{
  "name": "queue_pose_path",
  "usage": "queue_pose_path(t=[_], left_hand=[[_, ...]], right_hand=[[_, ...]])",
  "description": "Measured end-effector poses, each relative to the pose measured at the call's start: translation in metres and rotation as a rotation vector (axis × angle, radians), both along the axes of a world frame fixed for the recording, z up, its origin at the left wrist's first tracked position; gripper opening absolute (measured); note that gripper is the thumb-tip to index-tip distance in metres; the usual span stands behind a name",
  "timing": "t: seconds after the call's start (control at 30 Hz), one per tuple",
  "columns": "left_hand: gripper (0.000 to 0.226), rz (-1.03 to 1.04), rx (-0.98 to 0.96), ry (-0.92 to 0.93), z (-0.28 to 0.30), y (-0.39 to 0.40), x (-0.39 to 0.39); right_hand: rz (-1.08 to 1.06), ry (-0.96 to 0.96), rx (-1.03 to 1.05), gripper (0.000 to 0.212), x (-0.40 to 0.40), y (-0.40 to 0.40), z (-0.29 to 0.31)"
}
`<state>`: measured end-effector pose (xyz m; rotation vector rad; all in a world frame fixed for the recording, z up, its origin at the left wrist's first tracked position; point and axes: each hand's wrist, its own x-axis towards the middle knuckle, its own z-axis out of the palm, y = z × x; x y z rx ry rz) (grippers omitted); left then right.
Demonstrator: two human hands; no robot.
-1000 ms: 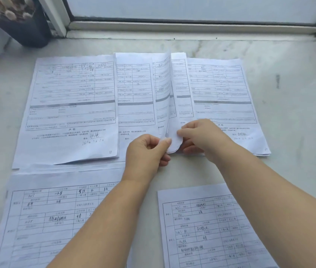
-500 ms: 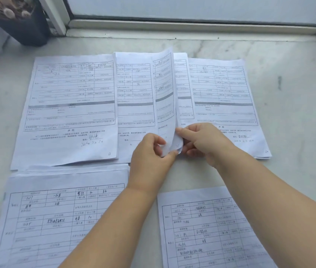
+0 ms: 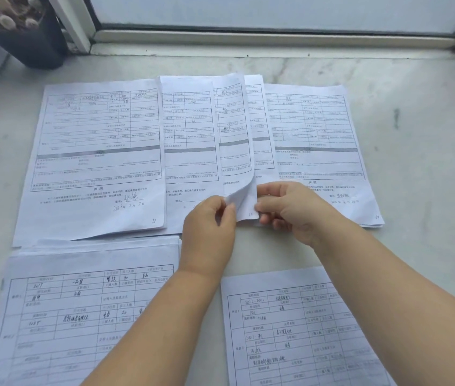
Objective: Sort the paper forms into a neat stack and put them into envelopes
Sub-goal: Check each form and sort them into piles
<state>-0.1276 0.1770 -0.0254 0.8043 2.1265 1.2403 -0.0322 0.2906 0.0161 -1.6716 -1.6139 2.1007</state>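
Observation:
Several piles of printed paper forms lie on a pale marble sill. In the middle pile one sheet is lifted and curled along its right edge. My left hand pinches that sheet's bottom corner between thumb and fingers. My right hand pinches the same corner from the right, its other fingers resting on the sheets below. A left pile and a right pile flank the middle one. Two more piles lie nearer me, at bottom left and bottom right. No envelope is in view.
A dark pot holding pale dried stems stands at the far left corner. A window frame runs along the sill's far edge. Bare marble shows to the right of the piles.
The lifted sheet's bottom corner has curled over more, between my two hands. My hands stay at the corner, with the left thumb shifted a little higher on the paper.

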Motion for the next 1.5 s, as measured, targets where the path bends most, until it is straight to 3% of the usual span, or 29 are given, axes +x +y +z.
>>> queue_pose_path(t=[0.13,0.2,0.33,0.43,0.53,0.7,0.8,1.03,1.27,1.37,1.5], left_hand=[[0.026,0.025,-0.022,-0.017,0.002,0.0,0.001],[0.01,-0.03,-0.036,0.017,0.009,-0.001,0.002],[0.045,-0.288,-0.236,0.522,0.015,-0.003,0.008],[0.031,-0.291,-0.208,0.681,0.01,0.002,0.004],[0.006,-0.315,-0.211,0.619,0.008,0.006,0.001],[0.021,-0.123,-0.13,0.359,0.007,0.004,-0.001],[0.019,-0.044,-0.008,0.262,0.009,0.0,-0.003],[0.01,-0.017,0.191,0.338,0.029,-0.008,-0.007],[0.019,-0.285,0.0,0.442,0.013,-0.001,-0.01],[0.019,-0.453,-0.137,0.435,0.01,-0.002,-0.012],[0.027,-0.427,-0.08,0.45,0.02,-0.014,-0.01]], right_hand=[[0.004,0.014,-0.001,0.024,0.0,-0.001,0.0],[-0.007,0.019,0.034,0.024,0.002,0.001,0.007],[-0.178,-0.152,0.373,0.025,0.019,0.033,0.014],[-0.202,-0.257,0.348,0.023,0.023,0.052,0.013],[-0.076,-0.319,0.248,0.017,0.007,0.056,0.018],[0.108,-0.44,0.314,0.012,-0.016,0.05,0.012],[0.033,-0.32,0.341,0.02,-0.019,0.044,0.006],[-0.033,-0.101,0.251,0.022,-0.008,0.035,0.009],[-0.004,-0.069,0.223,0.018,-0.03,0.015,0.002],[-0.022,-0.148,0.413,0.029,-0.018,0.017,0.0],[-0.124,-0.262,0.716,0.031,0.02,0.016,0.004]])
